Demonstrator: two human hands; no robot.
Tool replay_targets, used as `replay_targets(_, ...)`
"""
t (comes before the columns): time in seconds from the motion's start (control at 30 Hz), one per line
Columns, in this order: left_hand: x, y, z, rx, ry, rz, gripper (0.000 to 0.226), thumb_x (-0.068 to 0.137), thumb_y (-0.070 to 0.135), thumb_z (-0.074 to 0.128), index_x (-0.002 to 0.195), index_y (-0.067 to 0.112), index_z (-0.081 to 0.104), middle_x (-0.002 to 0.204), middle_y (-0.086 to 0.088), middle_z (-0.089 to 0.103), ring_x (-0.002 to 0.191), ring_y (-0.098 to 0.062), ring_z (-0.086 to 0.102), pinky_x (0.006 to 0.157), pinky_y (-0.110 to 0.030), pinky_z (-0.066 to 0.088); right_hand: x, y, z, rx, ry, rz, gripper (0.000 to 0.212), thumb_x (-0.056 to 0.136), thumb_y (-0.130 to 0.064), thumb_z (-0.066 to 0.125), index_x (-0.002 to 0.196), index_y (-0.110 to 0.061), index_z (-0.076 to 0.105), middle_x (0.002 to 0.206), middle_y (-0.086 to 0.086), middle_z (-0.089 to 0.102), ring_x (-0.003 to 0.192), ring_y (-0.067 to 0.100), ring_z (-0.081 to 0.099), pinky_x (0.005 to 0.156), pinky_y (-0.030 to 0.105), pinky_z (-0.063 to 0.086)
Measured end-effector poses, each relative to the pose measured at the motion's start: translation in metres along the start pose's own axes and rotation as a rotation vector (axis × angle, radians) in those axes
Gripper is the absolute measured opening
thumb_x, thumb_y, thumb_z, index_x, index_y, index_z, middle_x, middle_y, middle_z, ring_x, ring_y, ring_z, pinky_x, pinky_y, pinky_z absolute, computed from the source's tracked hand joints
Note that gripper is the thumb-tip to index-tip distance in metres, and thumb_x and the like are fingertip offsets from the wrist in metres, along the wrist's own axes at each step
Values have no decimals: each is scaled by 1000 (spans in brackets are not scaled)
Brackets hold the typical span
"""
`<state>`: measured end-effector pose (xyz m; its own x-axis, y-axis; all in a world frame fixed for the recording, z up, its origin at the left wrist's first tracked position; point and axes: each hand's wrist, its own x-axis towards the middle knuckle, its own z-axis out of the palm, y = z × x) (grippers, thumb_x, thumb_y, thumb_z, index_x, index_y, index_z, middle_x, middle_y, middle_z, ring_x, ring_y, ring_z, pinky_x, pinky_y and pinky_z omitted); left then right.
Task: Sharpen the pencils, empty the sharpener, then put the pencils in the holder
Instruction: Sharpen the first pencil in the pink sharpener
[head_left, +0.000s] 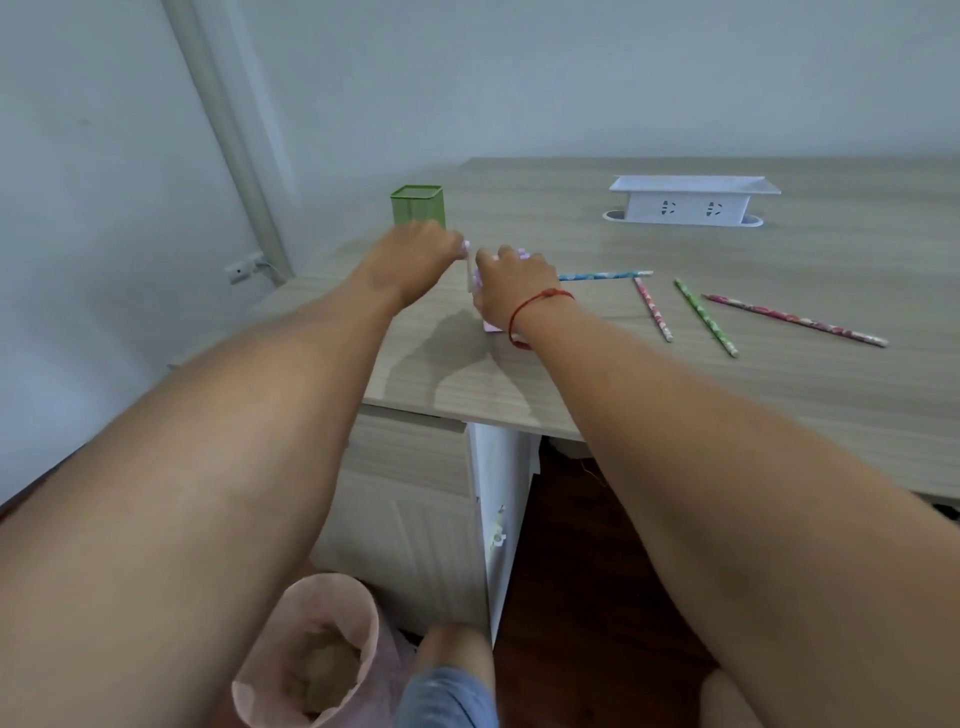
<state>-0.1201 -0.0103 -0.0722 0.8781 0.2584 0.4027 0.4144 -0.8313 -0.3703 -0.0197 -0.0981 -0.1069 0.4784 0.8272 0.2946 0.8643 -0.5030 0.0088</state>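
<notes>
A pale pink and lilac sharpener (491, 325) stands on the wooden desk (675, 395), mostly hidden under my right hand (514, 291), which grips its body from above. My left hand (415, 260) pinches a small lilac part (470, 270) at the sharpener's left side, likely its crank or a drawer. A green mesh pencil holder (418, 207) stands just behind my left hand. Several patterned pencils lie to the right: a blue one (605, 275), a pink one (653, 309), a green one (705, 317) and a long pink one (795, 320).
A white socket box (691, 200) sits at the back of the desk. Below the desk edge stand a drawer cabinet (415, 499) and a pink-lined bin (311, 654) holding shavings. My knee (452, 675) is beside the bin.
</notes>
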Motion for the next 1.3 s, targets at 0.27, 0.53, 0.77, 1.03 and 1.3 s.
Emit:
replay_targets(0.27, -44, 26, 13, -217, 83, 23, 19, 97, 12, 47, 108, 6, 61, 90, -24, 67, 80, -45, 62, 60, -44, 43, -3, 0, -1, -41, -3, -34, 38, 100, -25, 36, 133, -9, 45, 136, 16, 49, 124, 40, 49, 101, 48, 44)
replay_targets(0.53, -36, 30, 7, -155, -87, -7, 23, 98, 10, 42, 108, 0, 61, 95, -27, 64, 89, -44, 60, 64, -37, 33, 2, 5, -3, -9, -33, -62, 40, 100, -27, 34, 133, -8, 44, 136, 19, 48, 125, 39, 48, 101, 46, 43)
replay_targets(0.77, -33, 38, 43, -111, -271, -50, 28, 99, 15, 41, 108, 2, 64, 108, -20, 65, 101, -37, 62, 82, -40, 47, -1, 10, 2, -36, 7, -129, 38, 100, -27, 34, 131, -8, 43, 134, 17, 47, 126, 38, 46, 99, 45, 41)
replay_targets(1.03, 1, 18, 47, -68, -295, -48, 28, 97, 17, 43, 116, 6, 61, 110, -21, 65, 103, -37, 62, 78, -39, 46, -6, 15, 4, -50, 61, -165, 41, 96, -30, 40, 132, -9, 42, 133, 13, 47, 119, 37, 51, 95, 42, 42)
replay_targets(1.3, 14, -4, 10, -79, -45, -36, 28, 99, 17, 40, 105, 1, 61, 98, -27, 63, 92, -43, 61, 64, -39, 38, -4, 10, 0, -43, 35, -95, 40, 102, -31, 31, 134, -10, 42, 138, 13, 45, 123, 37, 48, 99, 43, 41)
